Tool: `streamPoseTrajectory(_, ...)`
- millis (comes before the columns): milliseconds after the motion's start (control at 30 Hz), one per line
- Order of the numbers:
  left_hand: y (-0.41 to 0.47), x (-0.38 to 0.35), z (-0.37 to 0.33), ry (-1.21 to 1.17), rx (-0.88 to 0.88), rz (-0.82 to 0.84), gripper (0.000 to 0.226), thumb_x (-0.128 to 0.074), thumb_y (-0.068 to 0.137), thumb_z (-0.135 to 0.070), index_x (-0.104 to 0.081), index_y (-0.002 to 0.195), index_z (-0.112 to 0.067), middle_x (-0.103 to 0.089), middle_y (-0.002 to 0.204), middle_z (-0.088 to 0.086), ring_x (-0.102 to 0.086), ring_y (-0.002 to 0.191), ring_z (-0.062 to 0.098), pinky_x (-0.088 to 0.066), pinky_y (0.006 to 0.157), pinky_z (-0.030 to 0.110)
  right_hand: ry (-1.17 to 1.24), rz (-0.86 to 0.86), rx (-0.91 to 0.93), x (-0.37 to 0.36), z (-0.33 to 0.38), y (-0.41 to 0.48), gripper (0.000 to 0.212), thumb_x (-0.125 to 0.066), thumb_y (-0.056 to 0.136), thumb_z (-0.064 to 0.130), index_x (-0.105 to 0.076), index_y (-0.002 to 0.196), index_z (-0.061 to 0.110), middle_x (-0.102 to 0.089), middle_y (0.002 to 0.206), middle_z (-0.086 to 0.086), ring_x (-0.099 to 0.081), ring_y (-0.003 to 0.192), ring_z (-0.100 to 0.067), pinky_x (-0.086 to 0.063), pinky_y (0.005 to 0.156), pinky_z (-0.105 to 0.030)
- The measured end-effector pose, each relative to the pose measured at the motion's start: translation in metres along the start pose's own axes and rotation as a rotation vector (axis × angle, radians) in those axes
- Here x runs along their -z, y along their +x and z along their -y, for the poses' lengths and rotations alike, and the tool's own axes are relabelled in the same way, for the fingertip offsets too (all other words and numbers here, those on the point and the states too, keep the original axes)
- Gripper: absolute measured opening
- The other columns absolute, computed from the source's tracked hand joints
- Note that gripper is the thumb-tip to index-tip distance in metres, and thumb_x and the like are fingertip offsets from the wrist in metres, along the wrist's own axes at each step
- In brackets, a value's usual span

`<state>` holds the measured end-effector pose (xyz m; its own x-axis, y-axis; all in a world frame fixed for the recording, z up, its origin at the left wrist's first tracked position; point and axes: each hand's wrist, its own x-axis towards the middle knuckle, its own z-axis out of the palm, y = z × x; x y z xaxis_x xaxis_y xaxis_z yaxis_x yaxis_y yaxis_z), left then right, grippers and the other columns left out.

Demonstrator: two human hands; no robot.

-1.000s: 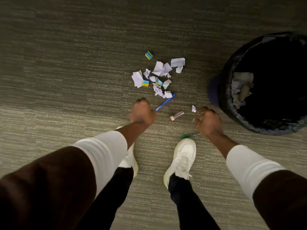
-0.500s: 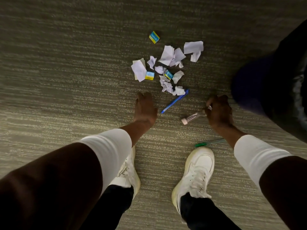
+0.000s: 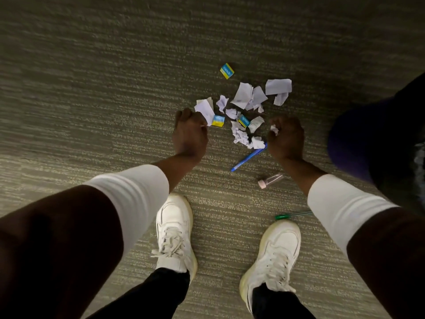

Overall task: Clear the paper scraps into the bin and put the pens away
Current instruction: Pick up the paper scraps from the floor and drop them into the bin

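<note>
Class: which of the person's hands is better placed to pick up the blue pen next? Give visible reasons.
Right. The right hand sits beside the blue pen, near its upper end; the left hand is farther off, at a white scrap.

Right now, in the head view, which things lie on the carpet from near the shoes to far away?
Green pen → small clear vial with pink cap → blue pen → pile of paper scraps → lone blue and yellow scrap.

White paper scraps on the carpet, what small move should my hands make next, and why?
Probably close the left hand on the flat white paper scrap at its fingertips. The right hand already holds a small crumpled white scrap, and most scraps lie loose between them.
</note>
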<state>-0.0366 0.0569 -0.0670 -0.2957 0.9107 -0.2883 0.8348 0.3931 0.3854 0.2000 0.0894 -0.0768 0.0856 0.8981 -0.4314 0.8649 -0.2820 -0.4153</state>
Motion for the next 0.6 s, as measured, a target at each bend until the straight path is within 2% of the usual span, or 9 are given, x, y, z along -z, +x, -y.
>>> streamPoseTrajectory(100, 0.019, -0.002, 0.000, -0.002, 0.009, -0.018, 0.010, -0.074, 0.085, -0.010, -0.079, 0.093, -0.011, -0.064, 0.127, 0.015, -0.055, 0.127, 0.038, -0.045, 0.108, 0.043, -0.010, 0.060, 0.023, -0.017, 0.012, 0.006, 0.043, -0.069, 0.098, 0.032, -0.062, 0.136, 0.015, -0.061, 0.135, -0.018, -0.057, 0.125, -0.034, -0.049, 0.096, -0.039)
streamPoseTrajectory(267, 0.028, -0.013, -0.006, -0.077, -0.025, 0.041, 0.005, -0.080, 0.084, -0.012, -0.082, 0.088, -0.015, -0.046, 0.159, 0.012, -0.042, 0.147, 0.034, -0.042, 0.110, 0.032, -0.187, 0.136, 0.108, -0.028, 0.017, -0.002, 0.094, -0.072, 0.081, 0.073, -0.038, 0.155, 0.025, -0.049, 0.150, -0.015, -0.043, 0.140, -0.037, -0.054, 0.100, -0.049)
streamPoseTrajectory(333, 0.026, -0.016, -0.009, -0.025, -0.033, 0.100, 0.010, -0.075, 0.089, -0.015, -0.082, 0.096, -0.014, -0.038, 0.166, 0.006, -0.037, 0.150, 0.031, -0.045, 0.112, 0.033, -0.266, 0.179, 0.133, -0.031, 0.018, -0.004, 0.103, -0.075, 0.076, 0.074, -0.032, 0.158, 0.027, -0.042, 0.154, -0.018, -0.038, 0.143, -0.039, -0.053, 0.102, -0.049)
streamPoseTrajectory(433, 0.028, -0.020, -0.006, 0.075, -0.042, 0.147, 0.018, -0.069, 0.093, -0.016, -0.080, 0.106, -0.011, -0.035, 0.168, -0.001, -0.038, 0.147, 0.030, -0.048, 0.110, 0.038, -0.292, 0.199, 0.176, -0.038, 0.024, -0.007, 0.102, -0.080, 0.079, 0.063, -0.028, 0.161, 0.030, -0.034, 0.157, -0.023, -0.037, 0.143, -0.042, -0.053, 0.103, -0.049)
streamPoseTrajectory(500, 0.033, -0.021, -0.001, 0.095, -0.068, 0.147, 0.024, -0.067, 0.093, -0.013, -0.078, 0.115, -0.008, -0.037, 0.166, 0.001, -0.040, 0.145, 0.032, -0.044, 0.113, 0.036, -0.317, 0.206, 0.220, -0.043, 0.030, -0.007, 0.101, -0.079, 0.084, 0.056, -0.020, 0.164, 0.036, -0.031, 0.158, -0.026, -0.038, 0.142, -0.044, -0.052, 0.105, -0.048)
streamPoseTrajectory(600, 0.036, -0.019, 0.008, 0.102, -0.133, 0.148, 0.030, -0.069, 0.093, -0.010, -0.076, 0.121, -0.004, -0.047, 0.157, 0.008, -0.046, 0.139, 0.034, -0.042, 0.111, 0.035, -0.362, 0.143, 0.261, -0.049, 0.040, -0.007, 0.091, -0.071, 0.093, 0.052, -0.016, 0.165, 0.040, -0.032, 0.155, -0.028, -0.045, 0.133, -0.043, -0.055, 0.096, -0.047)
